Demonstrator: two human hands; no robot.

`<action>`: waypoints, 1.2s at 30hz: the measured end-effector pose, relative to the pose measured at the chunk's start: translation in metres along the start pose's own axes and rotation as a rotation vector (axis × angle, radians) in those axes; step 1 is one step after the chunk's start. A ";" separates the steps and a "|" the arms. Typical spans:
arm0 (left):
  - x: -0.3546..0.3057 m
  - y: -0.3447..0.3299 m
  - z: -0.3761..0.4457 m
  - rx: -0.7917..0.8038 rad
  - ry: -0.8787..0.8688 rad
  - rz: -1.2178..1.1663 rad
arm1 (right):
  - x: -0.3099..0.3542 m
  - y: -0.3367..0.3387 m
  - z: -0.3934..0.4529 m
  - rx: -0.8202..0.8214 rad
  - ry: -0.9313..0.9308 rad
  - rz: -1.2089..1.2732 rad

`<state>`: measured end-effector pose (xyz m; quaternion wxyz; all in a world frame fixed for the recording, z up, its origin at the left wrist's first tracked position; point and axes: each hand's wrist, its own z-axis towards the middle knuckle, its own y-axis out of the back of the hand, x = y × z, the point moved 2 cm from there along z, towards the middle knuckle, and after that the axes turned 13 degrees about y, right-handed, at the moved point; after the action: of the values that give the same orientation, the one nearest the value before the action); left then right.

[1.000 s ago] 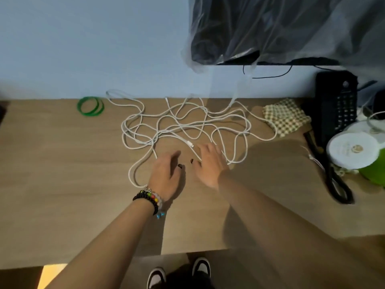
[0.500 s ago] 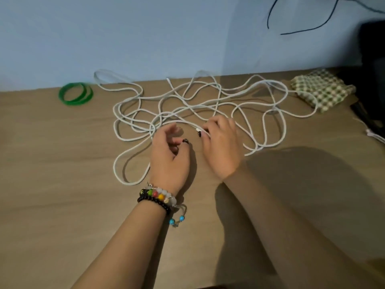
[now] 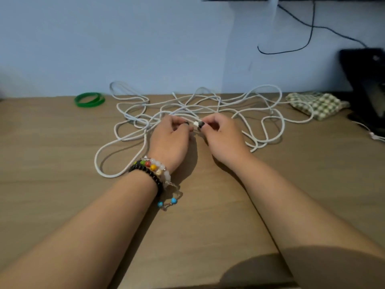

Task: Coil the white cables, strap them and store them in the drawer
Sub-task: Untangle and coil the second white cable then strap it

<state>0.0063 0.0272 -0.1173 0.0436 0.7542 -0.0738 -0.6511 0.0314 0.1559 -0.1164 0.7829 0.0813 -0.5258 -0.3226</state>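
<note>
Single head view on my feed. Looks forward and down from above the table (image 3: 62, 205), facing the wall (image 3: 145, 38). Close on both forearms.

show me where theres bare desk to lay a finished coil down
Bare wood lies left of the white cables, in front of the green bands, and right of the right hand, before the checked cloth. The back middle is crowded with loops.
</note>
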 end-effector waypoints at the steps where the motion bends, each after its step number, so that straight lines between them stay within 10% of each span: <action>1: 0.000 0.000 -0.002 -0.011 -0.002 -0.010 | 0.001 -0.002 -0.001 0.000 -0.001 0.049; 8: -0.001 0.014 -0.012 -0.135 0.062 -0.210 | 0.004 0.002 -0.019 -0.035 0.019 0.121; 21: 0.011 0.048 -0.127 0.158 0.173 -0.345 | 0.046 0.035 -0.108 0.039 0.034 -0.246; 36: 0.014 0.053 -0.192 -0.019 -0.035 0.575 | 0.073 0.044 -0.165 0.181 0.116 -0.612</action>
<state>0.1948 -0.0333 -0.0944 0.2321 0.6906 -0.2791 -0.6255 0.2117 0.1125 -0.1110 0.6677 0.3231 -0.4579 -0.4899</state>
